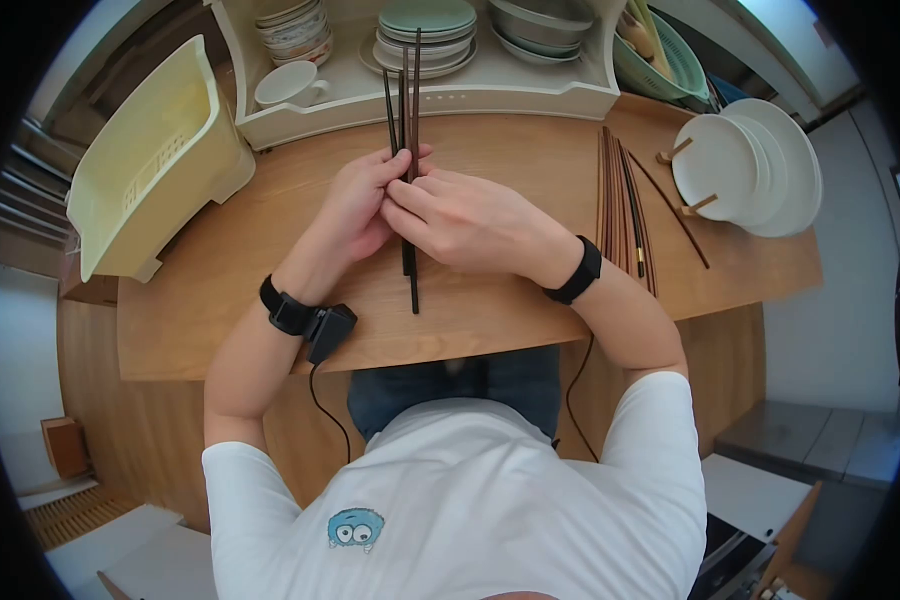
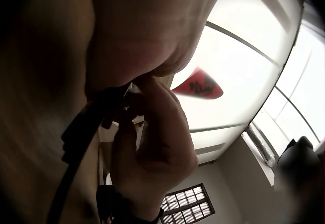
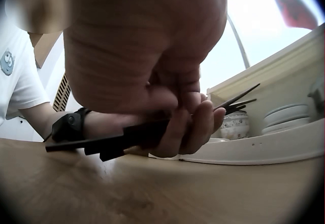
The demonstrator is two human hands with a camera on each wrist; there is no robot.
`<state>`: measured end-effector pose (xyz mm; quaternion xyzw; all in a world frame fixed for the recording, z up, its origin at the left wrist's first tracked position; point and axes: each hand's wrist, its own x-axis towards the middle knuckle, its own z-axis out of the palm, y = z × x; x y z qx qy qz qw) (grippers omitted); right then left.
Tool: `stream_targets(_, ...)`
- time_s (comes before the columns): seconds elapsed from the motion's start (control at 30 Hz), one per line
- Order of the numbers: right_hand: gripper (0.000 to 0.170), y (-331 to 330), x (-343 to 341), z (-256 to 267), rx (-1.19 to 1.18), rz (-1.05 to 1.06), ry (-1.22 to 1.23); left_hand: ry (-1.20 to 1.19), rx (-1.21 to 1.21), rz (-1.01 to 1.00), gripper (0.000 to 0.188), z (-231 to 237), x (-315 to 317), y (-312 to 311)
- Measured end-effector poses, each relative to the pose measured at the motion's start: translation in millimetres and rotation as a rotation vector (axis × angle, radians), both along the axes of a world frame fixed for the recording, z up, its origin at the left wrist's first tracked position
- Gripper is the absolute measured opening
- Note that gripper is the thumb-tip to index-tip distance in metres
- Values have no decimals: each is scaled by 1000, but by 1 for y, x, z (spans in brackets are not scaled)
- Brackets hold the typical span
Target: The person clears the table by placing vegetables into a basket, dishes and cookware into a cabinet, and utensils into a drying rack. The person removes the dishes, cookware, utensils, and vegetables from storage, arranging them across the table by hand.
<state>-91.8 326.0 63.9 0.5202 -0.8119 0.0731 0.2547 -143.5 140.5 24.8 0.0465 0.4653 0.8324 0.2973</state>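
Several dark chopsticks (image 1: 415,100) stand out from both hands above the table's middle, their thin ends fanned toward the rack and thick ends uneven, one reaching lower. The left hand (image 1: 355,205) grips the bundle, thumb on top. Against it, the right hand (image 1: 475,220) has curled fingers at the same sticks; its fingertips are partly hidden. In the right wrist view the thick ends of the chopsticks (image 3: 109,145) jut out below the left hand's fingers (image 3: 195,132). The left wrist view shows the right hand (image 2: 157,137) close to the left palm.
Brown and black chopsticks (image 1: 625,210) lie at the right, one apart at an angle. Beyond them white plates (image 1: 720,170) stand in a wooden holder. A white rack (image 1: 420,102) with dishes spans the back; a yellow basket (image 1: 155,160) stands left. Cables hang from both wrists.
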Motion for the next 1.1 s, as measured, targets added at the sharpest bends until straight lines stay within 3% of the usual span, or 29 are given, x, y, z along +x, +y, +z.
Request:
stream_targets(0.07, 20, 3, 0, 5, -86, 51, -1, -9, -12, 23, 28, 11, 6, 2)
stream_targets(0.13, 17, 16, 1, 25, -394, -7, -109, -16, -14, 55, 27, 15, 6, 3)
stream_targets(0.27, 14, 84, -13, 58, -221, -946, -35, -21, 37, 14, 26, 17, 7, 1)
stream_targets(0.37, 25, 160, -27, 51, -97, -1112, -9, 9, 14, 15, 26, 14, 7, 0)
stream_targets(0.43, 39, 171, -27, 64, 19, -1439, -769, 19, 22, 7, 26, 13, 6, 0)
stream_targets(0.57, 45, 179, -38, 39, 69, -1337, -898, 21, -28, 20, 24, 12, 7, 1)
stream_targets(0.77, 32, 177, -59, 19, 96, -1153, -1034, 4, -41, 45, 24, 13, 6, 0)
stream_targets(0.87, 17, 175, -59, 16, 29, -1213, -1043, -74, -19, 67, 26, 10, 3, 2)
stream_targets(1.1, 19, 169, -55, 25, -24, -1352, -993, -70, -6, 19, 27, 7, 2, 2)
